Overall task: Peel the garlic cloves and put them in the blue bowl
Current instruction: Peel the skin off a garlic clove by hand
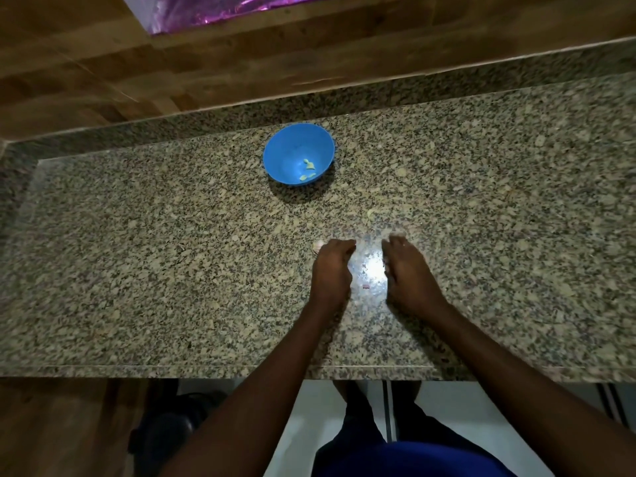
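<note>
The blue bowl (298, 154) stands on the granite counter toward the back, with a few pale peeled garlic pieces (308, 170) at its bottom. My left hand (332, 270) rests on the counter in front of the bowl, knuckles up and fingers curled under. A pale bit, perhaps a garlic clove (318, 244), shows at its far left edge; whether the fingers hold it is hidden. My right hand (409, 270) lies a palm's width to the right. Its fingers are loosely bent, the tips are on the counter, and no held thing shows. The frame is blurred.
The speckled granite counter (172, 253) runs the full width, with a raised lip and wooden wall behind. A small pinkish scrap of skin (366, 286) lies between my hands, and a pale peel (370, 213) lies beyond them. The counter's front edge is close to my body.
</note>
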`<action>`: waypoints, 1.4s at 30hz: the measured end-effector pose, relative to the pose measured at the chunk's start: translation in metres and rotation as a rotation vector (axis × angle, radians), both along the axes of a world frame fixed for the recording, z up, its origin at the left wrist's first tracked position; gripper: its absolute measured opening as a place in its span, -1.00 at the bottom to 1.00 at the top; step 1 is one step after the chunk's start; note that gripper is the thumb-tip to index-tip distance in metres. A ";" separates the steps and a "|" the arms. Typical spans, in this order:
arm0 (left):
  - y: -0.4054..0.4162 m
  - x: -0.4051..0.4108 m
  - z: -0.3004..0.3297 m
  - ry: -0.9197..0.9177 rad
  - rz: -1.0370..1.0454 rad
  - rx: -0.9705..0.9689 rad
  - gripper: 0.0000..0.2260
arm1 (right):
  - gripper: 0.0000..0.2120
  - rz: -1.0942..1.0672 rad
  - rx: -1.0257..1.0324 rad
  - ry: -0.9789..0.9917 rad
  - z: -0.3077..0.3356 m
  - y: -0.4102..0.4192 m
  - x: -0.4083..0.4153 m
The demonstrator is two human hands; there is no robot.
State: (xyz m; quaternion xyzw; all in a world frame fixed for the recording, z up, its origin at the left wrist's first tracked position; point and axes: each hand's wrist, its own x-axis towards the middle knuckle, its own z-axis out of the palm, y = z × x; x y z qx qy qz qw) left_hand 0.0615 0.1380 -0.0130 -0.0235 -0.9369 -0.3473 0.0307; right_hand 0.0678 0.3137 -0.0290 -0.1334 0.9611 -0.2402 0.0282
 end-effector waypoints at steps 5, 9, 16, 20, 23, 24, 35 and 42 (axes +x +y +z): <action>0.003 -0.011 -0.012 -0.081 -0.114 -0.112 -0.61 | -0.64 -0.177 -0.353 -0.027 0.009 0.006 0.005; 0.013 -0.018 -0.008 -0.035 -0.189 -0.197 -0.58 | -0.73 -0.478 -0.472 -0.082 0.021 0.024 -0.006; 0.038 -0.013 -0.002 -0.013 -0.392 -0.372 -0.53 | -0.78 -0.320 -0.153 -0.013 0.020 0.018 -0.006; 0.018 0.014 -0.005 0.022 -0.435 -0.255 -0.74 | -0.83 -0.225 -0.113 -0.003 0.012 0.006 0.005; -0.001 0.024 -0.002 -0.022 -0.161 0.001 -0.72 | -0.83 -0.176 -0.140 -0.038 0.009 -0.005 0.012; -0.007 0.023 -0.001 -0.036 -0.096 0.027 -0.70 | -0.83 -0.156 -0.151 -0.047 0.009 -0.009 0.015; -0.002 0.028 0.002 -0.136 -0.213 -0.080 -0.61 | -0.94 -0.203 -0.167 -0.042 0.017 0.004 0.017; 0.005 0.024 0.002 -0.075 -0.368 -0.194 -0.64 | -0.66 -0.107 -0.122 -0.096 0.010 -0.003 0.038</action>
